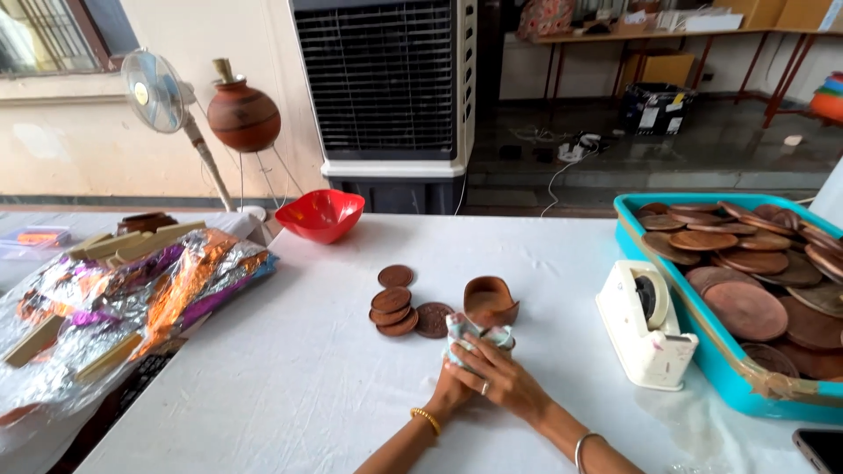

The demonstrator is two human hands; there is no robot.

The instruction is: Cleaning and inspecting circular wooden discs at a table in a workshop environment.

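Observation:
My left hand (450, 389) and my right hand (502, 379) are pressed together on a small bundle wrapped in patterned cloth (474, 337), which rests on the white table (290, 386). The right hand lies over the left and wears a ring. Just beyond the bundle sits a small brown clay cup (490, 300) on its side. To its left lie several round brown clay discs (397, 307), some stacked, and one flat embossed disc (433, 319). What the cloth holds is hidden.
A white tape dispenser (645, 323) stands right of my hands. A teal tray (702, 360) full of brown clay plates is at the right edge. A red bowl (320, 214) sits at the back, shiny foil wrapping (132, 290) at the left.

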